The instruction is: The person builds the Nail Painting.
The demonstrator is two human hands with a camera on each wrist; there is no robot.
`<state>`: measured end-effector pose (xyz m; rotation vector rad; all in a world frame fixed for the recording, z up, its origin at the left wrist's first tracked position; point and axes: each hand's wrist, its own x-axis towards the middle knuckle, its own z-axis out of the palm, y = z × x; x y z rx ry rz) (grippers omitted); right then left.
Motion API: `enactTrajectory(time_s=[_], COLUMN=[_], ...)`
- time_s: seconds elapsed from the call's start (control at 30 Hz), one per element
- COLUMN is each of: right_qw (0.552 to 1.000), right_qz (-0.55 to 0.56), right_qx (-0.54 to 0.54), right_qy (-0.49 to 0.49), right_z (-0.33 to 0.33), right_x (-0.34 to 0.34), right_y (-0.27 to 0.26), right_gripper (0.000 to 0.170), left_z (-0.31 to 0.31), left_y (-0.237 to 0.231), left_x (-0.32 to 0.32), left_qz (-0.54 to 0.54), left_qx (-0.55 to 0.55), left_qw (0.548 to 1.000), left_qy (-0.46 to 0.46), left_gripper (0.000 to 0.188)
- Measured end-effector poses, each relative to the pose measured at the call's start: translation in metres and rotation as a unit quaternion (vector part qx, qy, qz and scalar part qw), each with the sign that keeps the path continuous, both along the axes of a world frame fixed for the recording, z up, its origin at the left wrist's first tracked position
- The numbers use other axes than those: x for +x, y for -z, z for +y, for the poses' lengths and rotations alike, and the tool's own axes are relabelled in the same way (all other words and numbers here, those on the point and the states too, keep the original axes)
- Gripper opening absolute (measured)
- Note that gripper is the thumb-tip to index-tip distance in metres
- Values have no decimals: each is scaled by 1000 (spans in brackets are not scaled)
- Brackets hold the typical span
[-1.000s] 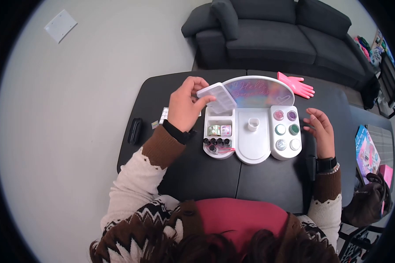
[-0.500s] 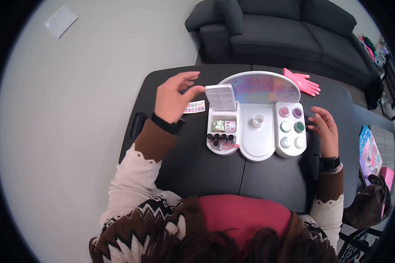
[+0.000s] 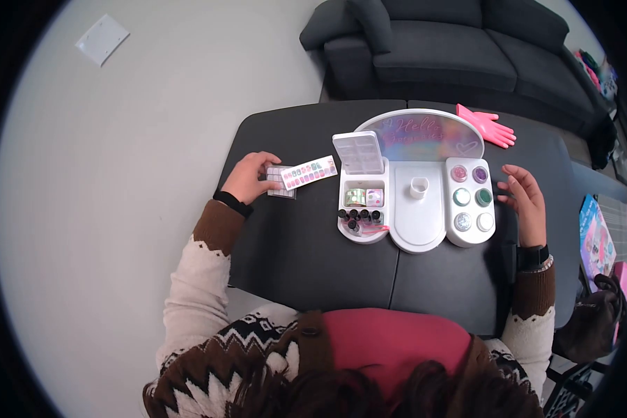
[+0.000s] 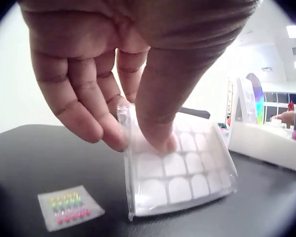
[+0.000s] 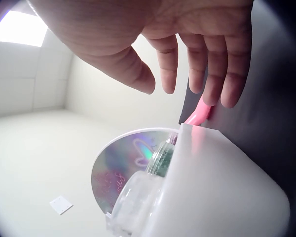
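My left hand (image 3: pixel 249 180) pinches a clear plastic pack of white nail-shaped pieces (image 4: pixel 187 182), thumb on its front and fingers at its left edge. A white sheet of colourful nail stickers (image 3: pixel 310 172) overlaps the pack in the head view. Beside the pack lies a small sheet of coloured gems (image 4: pixel 71 210). A white compartmented box (image 3: pixel 359 153) stands tilted up at the back left of the white nail-art station (image 3: pixel 414 219). My right hand (image 3: pixel 527 207) hovers off the station's right side, fingers relaxed and holding nothing, near the glitter pots (image 3: pixel 461 197).
Small black-capped bottles (image 3: pixel 353 214) and two patterned rolls (image 3: pixel 364 198) sit in the station's left section. A white cup (image 3: pixel 419 188) stands in its middle. Behind it lies a pink hand form (image 3: pixel 491 129). A colourful box (image 3: pixel 597 233) and dark bag (image 3: pixel 589 320) are at right.
The left hand has let go of the compartmented box, which now stands in the station, and moved left and down to grip the nail pack. The right hand stays by the station.
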<state>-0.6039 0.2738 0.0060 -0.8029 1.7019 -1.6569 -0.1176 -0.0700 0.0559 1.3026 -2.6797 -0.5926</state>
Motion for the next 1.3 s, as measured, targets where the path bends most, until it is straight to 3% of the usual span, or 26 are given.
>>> enactTrajectory(time_s=[0.03,0.1,0.17,0.27,0.4,0.8,0.9,0.97,1.1,1.17,1.2,1.23,1.3], right_qw=[1000,1000,1000,1000,1000,1000,1000,999,999,999,999,999,999], right_qz=[2,-1,-1,-1,-4,14,20,27,35,36,35,36,33], right_qx=[0,0,0,0,-9,-3,-14,-17,-27,-26,-25,-25,-26], right_qy=[1,3,6,6,-8,-2,-3,4,8,9,9,10,8], right_z=[0,1,1,1,2,5,4,3,4,4,4,4,4], right_x=[0,2,3,4,-1,5,4,3,1,1,1,1,2], right_y=[-1,-2,-4,-5,1,-7,-7,-7,-4,-4,-4,-4,-4], right_gripper=[32,32,32,32,31,32,32,31,30,30,30,30,31], left_z=[-1,-6,1,21,55,93,93,93,88,86,89,89,88], left_y=[-5,-17,-34,-70,-95,-91,-89,-84,-69,-65,-65,-63,-58], left_x=[1,5,0,-14,-49,-84,-89,-96,-113,-123,-125,-129,-135], left_qz=[2,136,162,191,245,264,349,441,441,387,329,329,245], left_qx=[0,116,101,-7,-102,-87,-5,146,219,153,61,61,-175], left_qw=[1000,983,981,982,963,956,929,879,869,905,937,937,932], left_qy=[1,-40,-28,-15,35,97,123,110,53,89,102,103,202], left_gripper=[57,53,59,65,62,48,40,36,37,37,32,32,26])
